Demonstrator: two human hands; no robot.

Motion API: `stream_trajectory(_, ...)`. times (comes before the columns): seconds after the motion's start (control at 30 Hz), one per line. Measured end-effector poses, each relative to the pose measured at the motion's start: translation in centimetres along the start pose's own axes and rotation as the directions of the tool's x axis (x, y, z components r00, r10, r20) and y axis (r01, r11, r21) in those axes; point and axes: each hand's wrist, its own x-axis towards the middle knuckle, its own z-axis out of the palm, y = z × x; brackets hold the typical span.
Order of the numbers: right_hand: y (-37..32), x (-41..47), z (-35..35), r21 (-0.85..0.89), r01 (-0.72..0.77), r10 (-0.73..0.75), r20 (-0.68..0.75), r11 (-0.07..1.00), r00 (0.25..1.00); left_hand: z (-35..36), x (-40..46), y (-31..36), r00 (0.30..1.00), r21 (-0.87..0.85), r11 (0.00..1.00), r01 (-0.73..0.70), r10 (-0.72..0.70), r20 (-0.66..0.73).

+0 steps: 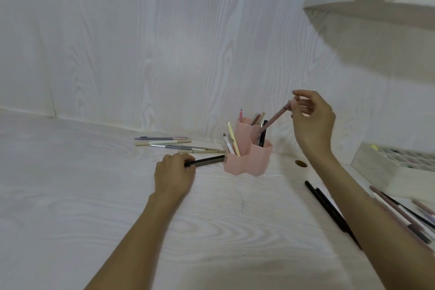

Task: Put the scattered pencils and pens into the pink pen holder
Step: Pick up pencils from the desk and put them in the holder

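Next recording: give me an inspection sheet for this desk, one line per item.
Surface: white wood-grain desk, round grommet hole.
Job's things: pink pen holder part filled; loose pens left of it; dark pencils and more pens on the right.
Clutter: white compartment box.
Hands: left hand grips a black pen on the desk; right hand pinches a pink pencil over the holder.
Cables: nothing seen.
Surroundings: white panelled wall, shelf upper right.
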Motion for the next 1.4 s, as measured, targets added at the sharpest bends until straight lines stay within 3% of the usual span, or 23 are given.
stream_trajectory(0.17,2.2,0.3,2.1,-0.353,-0.049,0.142,0.243,0.934,0.96,0.0,-0.1,0.0,1.0,-0.03,1.0,-0.007,0.006,-0.027)
stream_trajectory(0.43,4.5,-0.3,3.2,-0.579,0.022,0.192,0.306,0.815,0.932,0.0,0.0,-0.2,0.999,-0.056,0.998,-0.021,0.019,-0.025)
stream_trajectory(0.6,4.8,-0.9,3.3,-0.63,0.204,0.072,0.384,0.749,0.921,0.0,0.0,-0.2,1.0,-0.063,0.998,-0.008,0.007,-0.02)
stream_trajectory(0.7,4.9,-1.5,2.5,-0.69,0.45,-0.073,0.502,0.566,0.862,0.0,0.0,-0.1,1.0,-0.06,0.998,-0.003,0.002,-0.019)
stream_trajectory(0.8,5.1,-1.8,1.8,-0.695,0.574,-0.075,0.607,0.433,0.791,0.0,0.0,-0.2,1.0,-0.046,0.999,-0.009,0.008,-0.018)
stream_trajectory(0.87,4.9,-1.5,1.2,-0.671,0.563,-0.104,0.594,0.482,0.798,0.0,0.0,-0.2,1.0,-0.04,0.999,-0.013,0.012,-0.022)
stream_trajectory(0.97,4.2,-0.7,-0.6,-0.596,0.448,-0.183,0.452,0.666,0.873,-0.1,0.0,-0.2,1.0,-0.039,0.999,-0.015,0.015,-0.024)
stream_trajectory(1.03,4.3,0.2,-2.4,-0.6,0.302,-0.096,0.351,0.741,0.931,-0.1,0.1,-0.1,0.999,-0.027,0.999,-0.021,0.021,-0.025)
stream_trajectory(1.1,5.1,0.8,-4.6,-0.595,0.067,0.111,0.257,0.801,0.96,0.0,0.0,0.0,0.999,-0.012,1.0,-0.027,0.026,-0.03)
stream_trajectory(1.2,6.9,-0.1,-7.3,-0.69,-0.204,0.465,0.215,0.695,0.859,0.1,0.1,0.0,0.999,-0.008,0.999,-0.032,0.032,-0.033)
stream_trajectory(1.27,8.2,-1.9,-7.6,-0.794,-0.232,0.64,0.24,0.562,0.73,0.0,0.2,-0.1,0.999,0.009,0.999,-0.04,0.04,-0.022)
stream_trajectory(1.33,9.2,-3.9,-7.3,-0.877,-0.159,0.731,0.264,0.454,0.629,0.0,0.2,0.1,0.999,0.035,0.998,-0.044,0.044,0.0)
stream_trajectory(1.4,9.7,-5.6,-6.6,-0.904,-0.096,0.711,0.258,0.417,0.654,-0.1,0.0,0.3,0.998,0.045,0.997,-0.055,0.054,0.024)
